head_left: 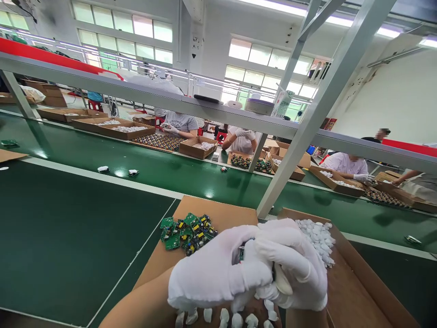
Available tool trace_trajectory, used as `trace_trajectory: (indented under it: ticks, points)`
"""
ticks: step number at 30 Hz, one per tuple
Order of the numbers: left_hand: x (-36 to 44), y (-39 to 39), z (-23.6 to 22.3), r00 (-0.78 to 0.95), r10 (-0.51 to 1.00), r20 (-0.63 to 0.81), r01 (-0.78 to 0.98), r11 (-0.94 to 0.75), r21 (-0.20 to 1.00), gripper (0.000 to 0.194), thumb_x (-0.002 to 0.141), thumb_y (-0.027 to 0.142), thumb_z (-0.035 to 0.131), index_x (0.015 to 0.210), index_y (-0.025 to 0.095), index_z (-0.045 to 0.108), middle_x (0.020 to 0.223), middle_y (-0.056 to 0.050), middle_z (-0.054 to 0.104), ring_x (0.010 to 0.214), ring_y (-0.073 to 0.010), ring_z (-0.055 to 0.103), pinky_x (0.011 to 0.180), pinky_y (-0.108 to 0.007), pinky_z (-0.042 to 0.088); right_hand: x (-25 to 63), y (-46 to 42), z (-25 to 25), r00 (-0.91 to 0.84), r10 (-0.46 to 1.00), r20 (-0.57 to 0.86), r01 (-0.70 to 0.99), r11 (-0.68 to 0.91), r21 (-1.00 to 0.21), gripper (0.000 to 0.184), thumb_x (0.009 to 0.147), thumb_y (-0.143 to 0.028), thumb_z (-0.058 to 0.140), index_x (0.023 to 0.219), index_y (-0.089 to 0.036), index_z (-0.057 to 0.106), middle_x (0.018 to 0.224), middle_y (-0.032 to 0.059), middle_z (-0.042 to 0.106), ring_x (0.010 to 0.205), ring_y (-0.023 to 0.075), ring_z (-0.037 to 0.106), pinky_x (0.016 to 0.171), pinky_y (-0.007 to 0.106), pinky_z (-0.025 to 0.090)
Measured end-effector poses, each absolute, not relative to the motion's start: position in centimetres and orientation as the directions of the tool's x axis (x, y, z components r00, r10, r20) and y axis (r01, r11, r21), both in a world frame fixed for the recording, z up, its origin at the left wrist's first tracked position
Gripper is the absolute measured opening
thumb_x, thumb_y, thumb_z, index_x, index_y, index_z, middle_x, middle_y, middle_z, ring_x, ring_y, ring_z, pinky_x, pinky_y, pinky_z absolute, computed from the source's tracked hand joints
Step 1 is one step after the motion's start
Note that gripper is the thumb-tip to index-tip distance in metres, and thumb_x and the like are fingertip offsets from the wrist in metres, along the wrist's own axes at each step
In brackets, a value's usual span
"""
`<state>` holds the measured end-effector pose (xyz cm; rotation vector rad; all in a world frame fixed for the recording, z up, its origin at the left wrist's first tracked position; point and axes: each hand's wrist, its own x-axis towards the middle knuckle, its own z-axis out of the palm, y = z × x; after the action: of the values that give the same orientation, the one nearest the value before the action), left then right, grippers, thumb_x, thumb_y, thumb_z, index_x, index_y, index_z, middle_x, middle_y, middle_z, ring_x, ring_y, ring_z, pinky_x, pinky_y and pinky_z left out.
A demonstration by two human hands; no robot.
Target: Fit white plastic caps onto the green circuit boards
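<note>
Your white-gloved left hand (218,271) and right hand (298,262) are closed together over the cardboard (225,208). Between them you grip a small circuit board (241,254), mostly hidden: just a green sliver with a speck of red shows. A smooth, rounded white piece (282,280) sticks out beneath your right fingers. Across the green belt (164,169), a grey shirt (186,124) bears dark capitals starting "COL", the rest hard to read.
</note>
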<state>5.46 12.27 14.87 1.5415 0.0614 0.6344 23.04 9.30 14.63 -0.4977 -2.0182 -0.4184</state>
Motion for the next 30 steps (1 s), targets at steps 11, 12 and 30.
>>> trace_trajectory:
  ticks: [11,12,30]
  points:
    - [5.5,12.3,15.2,0.811,0.390,0.436,-0.411,-0.152,0.899,0.010,0.086,0.017,0.052,0.087,0.016,0.062,0.096,-0.004,0.062,0.087,-0.0168,0.057,0.079,-0.028,0.045,22.5,9.2,12.7,-0.371,0.130,0.919,0.574,0.810,0.117,0.031,0.100,-0.041,0.061,0.124,-0.022,0.062,0.085,0.0041,0.070,0.080,0.0202,0.069,0.068,0.035,0.061]
    - [5.5,12.3,15.2,0.808,0.394,0.438,-0.415,-0.148,0.898,0.009,0.085,0.017,0.052,0.086,0.016,0.061,0.095,-0.003,0.062,0.085,-0.0162,0.056,0.078,-0.027,0.044,22.7,9.3,12.9,-0.391,0.132,0.911,0.567,0.814,0.125,0.032,0.099,-0.039,0.062,0.125,-0.021,0.062,0.086,0.0046,0.071,0.082,0.0205,0.069,0.070,0.035,0.061]
    - [5.6,12.4,15.5,0.846,0.434,0.312,-0.313,-0.070,0.947,0.012,0.080,0.022,0.056,0.070,0.015,0.056,0.079,-0.002,0.057,0.073,-0.0144,0.054,0.069,-0.027,0.043,23.1,9.0,12.6,-0.439,0.262,0.859,0.582,0.811,0.051,0.042,0.102,-0.039,0.060,0.139,-0.020,0.055,0.100,0.0061,0.068,0.098,0.0199,0.066,0.083,0.033,0.059]
